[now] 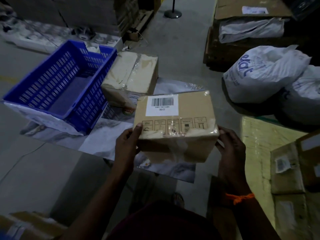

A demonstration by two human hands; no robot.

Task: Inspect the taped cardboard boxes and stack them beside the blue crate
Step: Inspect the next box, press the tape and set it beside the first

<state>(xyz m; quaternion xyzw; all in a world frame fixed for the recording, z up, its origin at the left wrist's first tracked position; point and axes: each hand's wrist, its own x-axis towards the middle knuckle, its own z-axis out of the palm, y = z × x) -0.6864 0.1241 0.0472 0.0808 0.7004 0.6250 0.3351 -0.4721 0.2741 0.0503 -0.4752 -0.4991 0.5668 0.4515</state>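
Nearest the camera, an orange thread wristband (239, 198) circles the person's right wrist. Just beyond it, both hands hold a taped cardboard box (174, 125) in the air above the floor, one hand at each end. The left hand (127, 144) grips the box's left end, its thumb lying on the top face by the row of printed handling symbols and its fingers curled underneath. The right hand (230, 146) grips the right end in the same way, thumb at the upper edge. Clear tape runs across the box's near edge and down its front face. A white barcode label (162, 104) sits on the far part of the top face.

At the right edge stand more cardboard boxes (287, 170), one with a small label. Under the held box, printed sheets (110, 142) are spread on the grey floor. Farther left, the blue crate (60, 84) rests on those sheets, its slotted walls showing. Touching the crate's right side sits a second taped box (131, 75), paler and somewhat crumpled, on the floor. To the right, well apart from it, lie two white sacks (263, 73) with blue lettering. Beyond them a large open carton (251, 7) holds a plastic-wrapped bundle (251, 30), and a round stanchion base (172, 13) stands at the far end of the floor.
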